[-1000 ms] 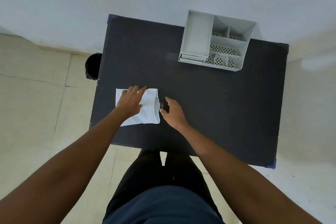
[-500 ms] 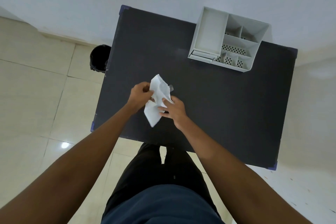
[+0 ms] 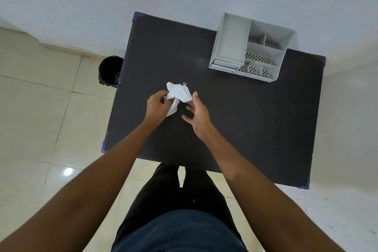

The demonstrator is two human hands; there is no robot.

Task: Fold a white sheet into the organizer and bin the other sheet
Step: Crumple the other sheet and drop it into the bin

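Observation:
A crumpled white sheet [image 3: 178, 93] is held above the middle of the black table [image 3: 255, 120]. My left hand [image 3: 157, 106] grips its left side. My right hand [image 3: 197, 115] is just right of the sheet, fingers spread, its thumb touching or nearly touching the paper's edge. The white organizer [image 3: 231, 39] stands at the table's far right, and a flat white piece lies at the front of its large left compartment. A black bin [image 3: 109, 70] stands on the floor by the table's far left edge.
The table stands against a pale wall. Beige tiled floor surrounds it on the left and near sides. My legs are at the near edge of the table. A small grey mark shows on the table just beyond the sheet.
The sheet lay flat on the table under my left hand; both hands lifted and crumpled it. Now my right hand has opened and come away from the paper, while the left keeps hold.

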